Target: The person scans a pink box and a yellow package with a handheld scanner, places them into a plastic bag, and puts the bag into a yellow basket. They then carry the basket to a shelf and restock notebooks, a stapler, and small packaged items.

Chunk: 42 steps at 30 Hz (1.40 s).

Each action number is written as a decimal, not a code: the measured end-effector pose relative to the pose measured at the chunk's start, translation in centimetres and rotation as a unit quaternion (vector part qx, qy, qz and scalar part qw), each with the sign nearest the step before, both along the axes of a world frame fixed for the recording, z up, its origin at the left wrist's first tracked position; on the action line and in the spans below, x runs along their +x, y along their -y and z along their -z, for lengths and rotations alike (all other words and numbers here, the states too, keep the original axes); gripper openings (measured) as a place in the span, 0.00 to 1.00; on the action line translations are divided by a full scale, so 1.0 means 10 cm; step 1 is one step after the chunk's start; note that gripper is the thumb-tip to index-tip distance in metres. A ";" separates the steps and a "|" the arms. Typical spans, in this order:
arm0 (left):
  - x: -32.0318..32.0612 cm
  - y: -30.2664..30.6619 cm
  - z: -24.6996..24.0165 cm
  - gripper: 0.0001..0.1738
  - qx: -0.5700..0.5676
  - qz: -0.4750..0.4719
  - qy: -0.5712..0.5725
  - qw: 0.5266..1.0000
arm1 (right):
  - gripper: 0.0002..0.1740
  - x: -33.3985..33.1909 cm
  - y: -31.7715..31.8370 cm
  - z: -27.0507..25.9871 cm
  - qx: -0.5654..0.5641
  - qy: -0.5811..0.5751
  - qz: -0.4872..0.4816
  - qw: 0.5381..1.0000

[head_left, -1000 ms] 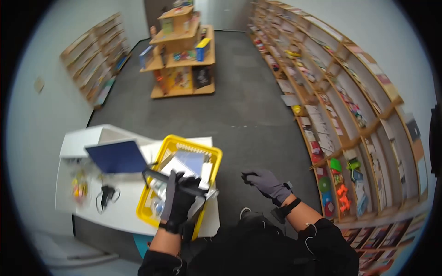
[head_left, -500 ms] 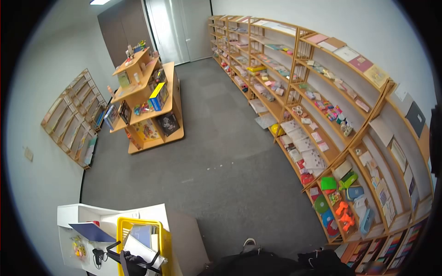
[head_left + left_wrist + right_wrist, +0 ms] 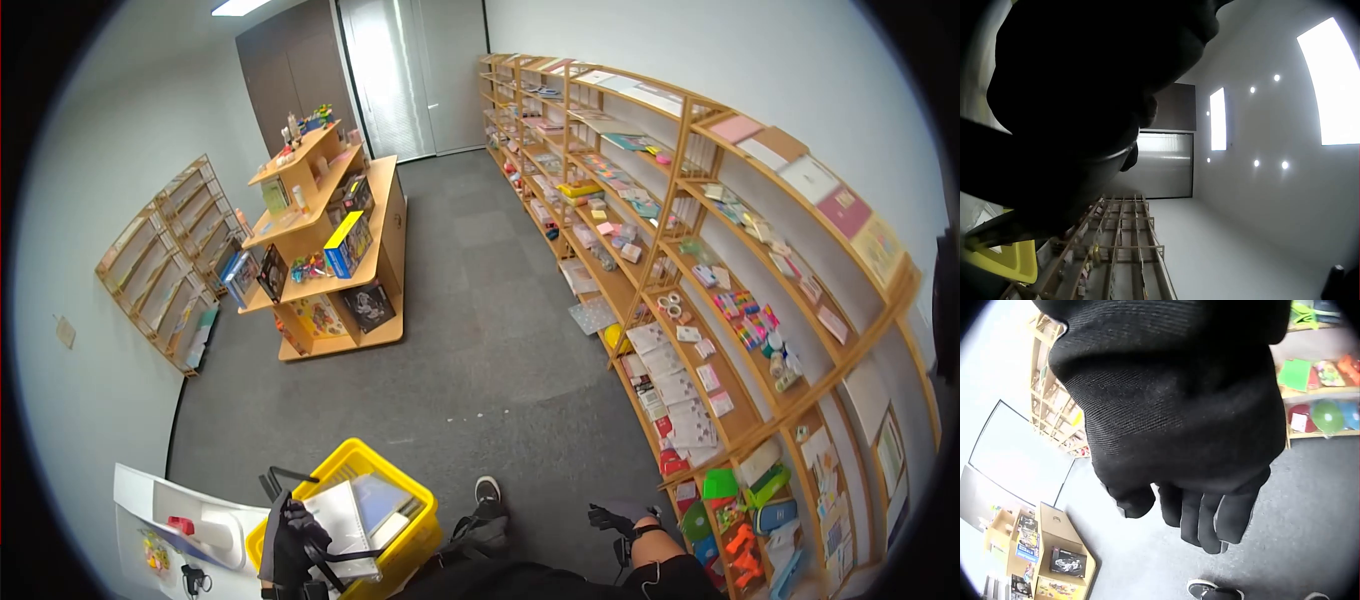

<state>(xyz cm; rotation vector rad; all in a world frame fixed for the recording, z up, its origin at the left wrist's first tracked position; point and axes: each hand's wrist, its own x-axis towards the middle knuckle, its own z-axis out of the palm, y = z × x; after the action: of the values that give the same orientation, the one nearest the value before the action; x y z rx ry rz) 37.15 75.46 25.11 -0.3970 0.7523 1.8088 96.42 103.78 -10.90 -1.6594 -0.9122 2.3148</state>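
Note:
My gloved left hand [image 3: 290, 545] grips the black handle [image 3: 325, 565] of a yellow plastic basket [image 3: 418, 535], at the bottom of the head view. Inside the basket lie a white spiral notebook [image 3: 340, 520] and a blue-grey folder or book [image 3: 375, 500]. The left wrist view has the dark hand around the handle, with a yellow basket corner [image 3: 1021, 262] below it. My gloved right hand [image 3: 612, 520] hangs at my side with nothing in it. Its fingers [image 3: 1210, 515] point loosely downward in the right wrist view.
A white desk [image 3: 235, 520] with a black corded item [image 3: 195, 578] stands left of the basket. Ahead is a tiered wooden display stand [image 3: 385, 250]. Long wooden shelves [image 3: 690, 180] stocked with goods line the right wall. Grey floor [image 3: 470, 350] runs between them.
The view has swung up from the desk toward the room. The basket, over the desk at first, has shifted right and turned, with my left hand on its handle. My right hand has lowered.

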 end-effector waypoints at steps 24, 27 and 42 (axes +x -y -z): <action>-2.00 -6.84 0.66 0.18 -0.056 0.082 -0.045 0.994 | 0.27 -1.43 -5.21 1.18 0.454 0.311 -0.217 0.806; -2.13 -7.70 0.56 0.18 -0.042 0.077 -0.001 0.996 | 0.27 -1.48 -6.38 1.15 0.518 0.339 -0.250 0.744; -3.53 -11.31 0.27 0.12 0.020 0.102 0.043 0.994 | 0.17 -7.07 -10.86 -3.31 0.565 -0.141 -0.257 0.772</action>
<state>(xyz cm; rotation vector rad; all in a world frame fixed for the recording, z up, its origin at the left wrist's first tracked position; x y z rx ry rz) 1.86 188.53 22.36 -0.3563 0.6711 1.6029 25.68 212.38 22.21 -0.5475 -2.2227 1.4454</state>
